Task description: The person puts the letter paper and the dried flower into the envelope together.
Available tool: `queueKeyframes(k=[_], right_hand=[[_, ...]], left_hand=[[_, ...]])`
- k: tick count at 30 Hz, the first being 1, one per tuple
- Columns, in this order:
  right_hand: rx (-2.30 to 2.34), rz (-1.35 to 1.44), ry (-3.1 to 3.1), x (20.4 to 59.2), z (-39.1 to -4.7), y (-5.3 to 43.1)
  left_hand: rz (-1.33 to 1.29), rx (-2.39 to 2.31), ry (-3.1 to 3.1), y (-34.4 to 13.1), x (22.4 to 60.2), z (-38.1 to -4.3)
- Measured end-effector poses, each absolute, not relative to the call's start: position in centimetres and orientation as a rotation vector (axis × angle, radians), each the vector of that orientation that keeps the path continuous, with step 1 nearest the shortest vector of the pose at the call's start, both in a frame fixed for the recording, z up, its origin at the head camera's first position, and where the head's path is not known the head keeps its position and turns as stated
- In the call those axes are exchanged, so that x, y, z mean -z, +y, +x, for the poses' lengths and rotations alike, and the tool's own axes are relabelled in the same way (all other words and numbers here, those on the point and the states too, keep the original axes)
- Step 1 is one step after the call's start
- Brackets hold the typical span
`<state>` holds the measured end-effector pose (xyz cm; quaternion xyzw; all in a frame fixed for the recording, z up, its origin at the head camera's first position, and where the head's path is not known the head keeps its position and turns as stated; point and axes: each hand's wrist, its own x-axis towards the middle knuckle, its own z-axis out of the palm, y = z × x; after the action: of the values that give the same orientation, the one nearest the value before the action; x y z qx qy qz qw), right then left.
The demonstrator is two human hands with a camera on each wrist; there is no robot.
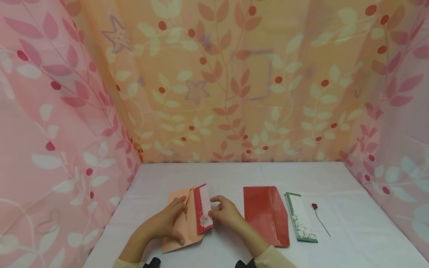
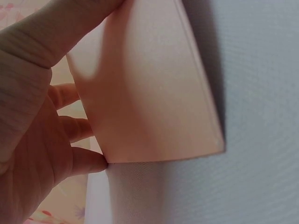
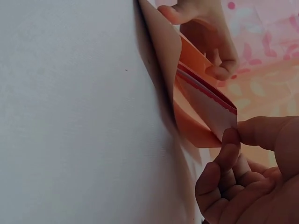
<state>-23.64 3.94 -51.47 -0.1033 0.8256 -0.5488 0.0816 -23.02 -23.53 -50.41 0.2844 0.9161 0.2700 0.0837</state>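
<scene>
A peach envelope (image 1: 192, 223) lies at the left of the table, its flap side opened towards the right. My left hand (image 1: 167, 221) grips it, thumb and fingers spread across its body; in the left wrist view the thumb lies over the envelope's face (image 2: 159, 102) and the fingertips meet its edge. A folded red-and-white floral card (image 1: 203, 208) sits partly in the envelope's opening. My right hand (image 1: 226, 212) pinches the card's outer edge between thumb and forefinger. Seen from the right wrist, the card (image 3: 210, 100) slants between the flap and the envelope's body.
To the right of my right hand lies a red envelope (image 1: 261, 216). Beyond it are a green-bordered white floral card (image 1: 301, 219) and a small dark red flower on a thin stem (image 1: 315, 207). Patterned curtains (image 1: 234, 111) enclose the white table (image 1: 214, 173) at the back and sides.
</scene>
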Motion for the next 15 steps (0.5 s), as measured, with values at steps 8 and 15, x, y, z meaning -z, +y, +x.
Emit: queueKeyframes(k=[8,15], right_hand=[[1.599,-0.291,2.534,51.8,-23.7,3.0],[1.539,-0.279,2.584,51.9,-23.8,2.1]], left_hand=[[0.833,-0.814,2.727,-23.5,50.3,-22.9],[0.854,-0.840,2.720,-23.4,50.0,-22.8]])
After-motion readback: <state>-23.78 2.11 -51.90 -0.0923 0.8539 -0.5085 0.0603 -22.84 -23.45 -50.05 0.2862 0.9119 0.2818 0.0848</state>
